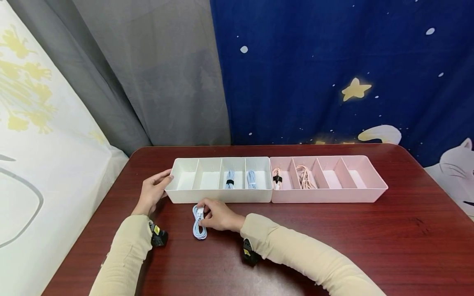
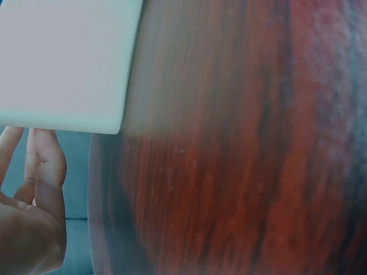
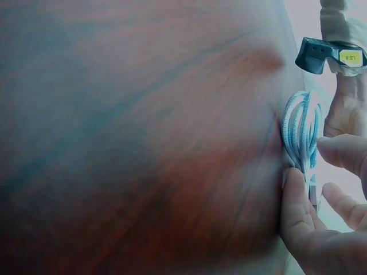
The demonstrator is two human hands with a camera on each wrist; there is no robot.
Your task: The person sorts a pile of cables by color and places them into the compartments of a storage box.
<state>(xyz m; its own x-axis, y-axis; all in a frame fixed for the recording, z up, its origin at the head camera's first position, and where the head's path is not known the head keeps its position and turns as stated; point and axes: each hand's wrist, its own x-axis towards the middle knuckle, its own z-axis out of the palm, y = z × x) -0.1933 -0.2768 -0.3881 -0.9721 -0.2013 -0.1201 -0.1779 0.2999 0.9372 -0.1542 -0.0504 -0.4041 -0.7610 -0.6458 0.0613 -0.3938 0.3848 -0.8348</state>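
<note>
A coiled light blue charging cable (image 1: 200, 230) is in front of the white divided box (image 1: 222, 196). My right hand (image 1: 218, 216) pinches its upper end between thumb and fingers. In the right wrist view the cable's braided loops (image 3: 300, 129) show, with a metal connector near the fingertips. My left hand (image 1: 152, 193) touches the left end of the white box, its fingertips at the end wall. Seen in the left wrist view, the fingers (image 2: 50, 166) reach up against the box wall (image 2: 63, 63). Two tied blue cables (image 1: 230, 179) lie in the box's two right-hand compartments.
A pink divided box (image 1: 326, 196) adjoins the white one on the right, with pink cables (image 1: 304, 177) in its two left compartments. Both stand on a dark red wooden table (image 1: 314, 230). Grey and blue curtains (image 1: 296, 61) hang behind its far edge.
</note>
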